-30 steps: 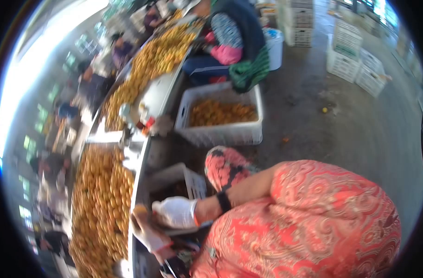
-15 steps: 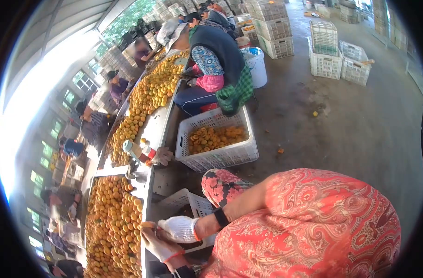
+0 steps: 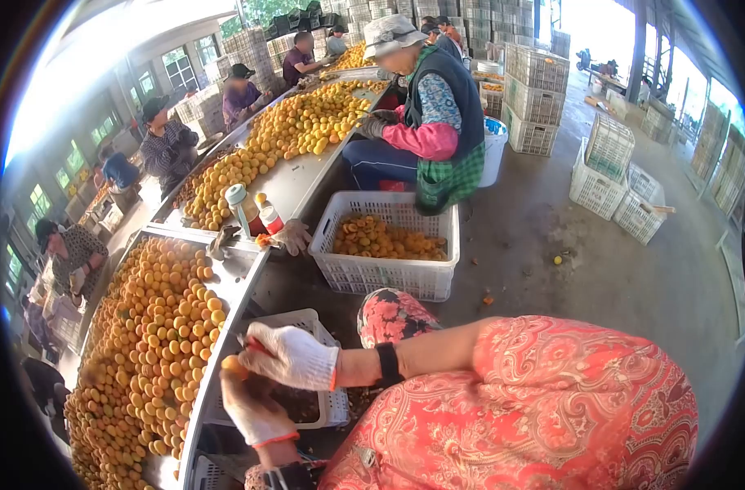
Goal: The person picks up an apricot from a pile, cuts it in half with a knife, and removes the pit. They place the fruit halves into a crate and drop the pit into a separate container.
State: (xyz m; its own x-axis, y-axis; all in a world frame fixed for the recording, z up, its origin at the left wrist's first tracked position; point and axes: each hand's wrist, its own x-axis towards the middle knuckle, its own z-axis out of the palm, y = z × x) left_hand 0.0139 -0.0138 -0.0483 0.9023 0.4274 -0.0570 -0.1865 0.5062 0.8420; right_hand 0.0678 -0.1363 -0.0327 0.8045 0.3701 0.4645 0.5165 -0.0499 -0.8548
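Observation:
Both my hands wear white gloves and meet at the steel edge of the sorting table (image 3: 225, 306). My left hand (image 3: 254, 408) comes up from below and holds a small orange fruit (image 3: 234, 366). My right hand (image 3: 292, 357), with a black band on its wrist, presses against the fruit from the right. A thin red piece (image 3: 255, 344), perhaps a small tool, sticks out of its fingers. A deep pile of the same orange fruits (image 3: 156, 327) lies on the table just left of my hands.
A white crate (image 3: 319, 400) stands under my hands, and a crate of cut fruit (image 3: 389, 245) stands ahead. A bottle (image 3: 243, 208) and a can (image 3: 271, 219) rest on the table. Seated workers line both sides of it. Empty crates (image 3: 609, 167) are stacked at the right.
My hands stay together on the fruit and sit higher in the frame. The camera has swung, so more of the table and the far workers shows.

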